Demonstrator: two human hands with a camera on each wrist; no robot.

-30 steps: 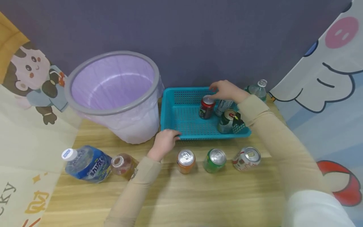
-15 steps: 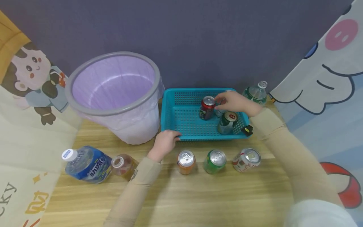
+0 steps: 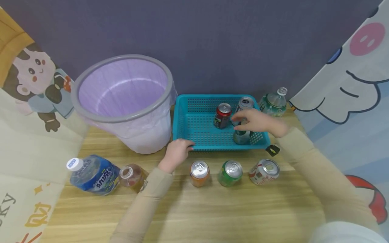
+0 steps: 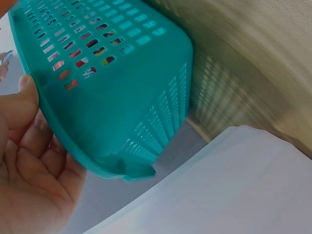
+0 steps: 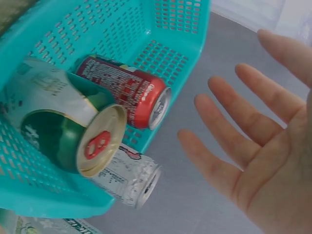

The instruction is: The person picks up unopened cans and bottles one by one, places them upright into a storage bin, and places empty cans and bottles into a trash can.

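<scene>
The left grip [image 3: 177, 153] pinches the near rim of the teal plastic basket [image 3: 218, 147] close to its left corner, while the right grip [image 3: 253, 120], fingers spread and holding nothing, hangs over the basket's right half. There I see a red drink can [image 3: 223, 115], a silver can [image 3: 244, 101] to its right, and a green-and-silver can [image 5: 68, 114] nearer. On the counter [image 3: 231, 212], an orange can [image 3: 199, 177] stands just beyond the near rim.

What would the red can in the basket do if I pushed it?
The red can stands upright and is taller than wide, so it might tip. Its round side could let it roll, but the walls of the blue-green basket would probably stop it. Its shiny metal may feel slippery.
</scene>
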